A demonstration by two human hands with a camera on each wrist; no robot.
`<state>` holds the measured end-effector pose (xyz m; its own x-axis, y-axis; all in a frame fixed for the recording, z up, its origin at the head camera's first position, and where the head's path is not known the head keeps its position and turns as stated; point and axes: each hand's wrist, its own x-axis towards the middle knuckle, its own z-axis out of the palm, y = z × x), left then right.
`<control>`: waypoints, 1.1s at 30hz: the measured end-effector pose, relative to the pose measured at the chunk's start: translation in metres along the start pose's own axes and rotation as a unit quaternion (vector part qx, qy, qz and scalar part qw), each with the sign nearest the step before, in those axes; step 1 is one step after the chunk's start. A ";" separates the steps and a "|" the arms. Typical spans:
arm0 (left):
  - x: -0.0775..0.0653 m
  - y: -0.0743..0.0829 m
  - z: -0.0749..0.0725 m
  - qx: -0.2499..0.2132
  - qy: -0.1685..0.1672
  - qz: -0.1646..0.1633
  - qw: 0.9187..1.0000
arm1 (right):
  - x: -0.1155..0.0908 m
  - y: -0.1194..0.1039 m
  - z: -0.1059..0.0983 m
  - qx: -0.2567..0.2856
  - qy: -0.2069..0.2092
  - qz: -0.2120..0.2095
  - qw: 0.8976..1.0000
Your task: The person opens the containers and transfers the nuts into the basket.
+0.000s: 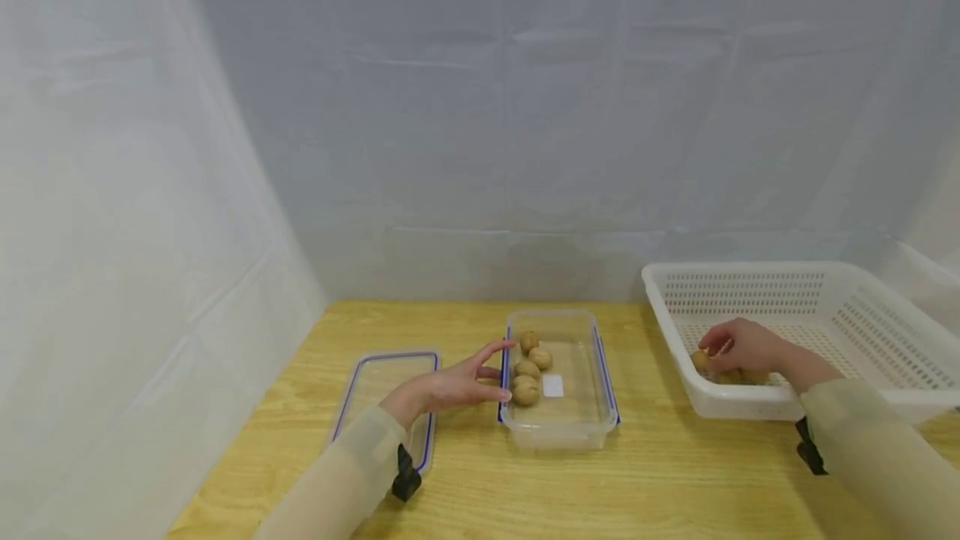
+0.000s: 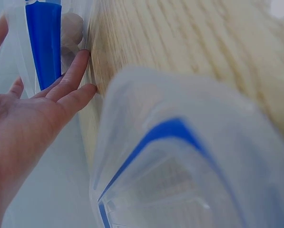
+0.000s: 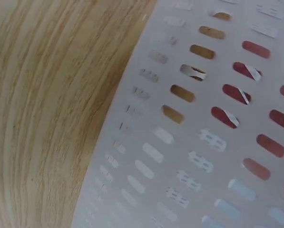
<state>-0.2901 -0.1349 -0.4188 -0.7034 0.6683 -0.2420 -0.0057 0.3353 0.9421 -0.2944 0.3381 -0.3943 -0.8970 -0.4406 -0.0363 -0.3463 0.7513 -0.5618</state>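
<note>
A clear plastic food container (image 1: 560, 436) with blue side clips stands mid-table, several walnuts (image 1: 527, 392) along its left side. My left hand (image 1: 461, 383) is spread beside it, thumb and fingers extended against its left wall; the left wrist view shows straight fingers (image 2: 71, 78) by the blue clip (image 2: 45, 42). My right hand (image 1: 753, 350) is inside the white slotted basket (image 1: 750, 401), its fingers curled and pinching a walnut (image 1: 700, 361) near the left wall. More walnuts (image 1: 754, 377) lie beneath that hand. Slotted plastic hides the hand in the right wrist view.
A clear lid (image 1: 386, 373) with a blue seal lies left of the container, partly under the left forearm. The wooden table (image 1: 480, 494) meets white sheeting (image 1: 480, 148) at the back and left.
</note>
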 end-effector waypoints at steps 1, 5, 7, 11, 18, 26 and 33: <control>0.000 0.000 0.000 0.000 0.000 0.000 1.000 | -0.001 -0.001 -0.001 0.001 0.004 0.002 1.000; 0.000 0.000 0.000 0.000 -0.001 -0.001 1.000 | -0.002 -0.006 -0.005 0.004 0.021 0.010 1.000; 0.000 0.000 0.000 0.000 0.000 -0.002 1.000 | -0.004 -0.011 -0.008 0.005 0.030 0.011 0.999; 0.000 -0.002 0.000 0.001 0.000 -0.004 1.000 | -0.007 -0.023 -0.015 0.009 0.058 -0.001 0.998; 0.000 -0.002 0.001 0.003 0.001 -0.006 1.000 | -0.007 -0.051 -0.024 -0.002 0.105 -0.029 0.994; -0.001 0.000 0.002 0.005 0.001 -0.006 1.000 | -0.004 -0.086 -0.014 -0.001 0.119 -0.056 0.991; -0.001 0.002 0.002 0.004 -0.003 -0.002 1.000 | 0.007 -0.121 0.009 0.027 0.113 -0.092 0.989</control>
<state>-0.2878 -0.1335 -0.4174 -0.6996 0.6701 -0.2480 -0.0038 0.3435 0.9391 -0.2560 0.2400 -0.3343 -0.8611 -0.4413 0.2524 -0.4990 0.6387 -0.5857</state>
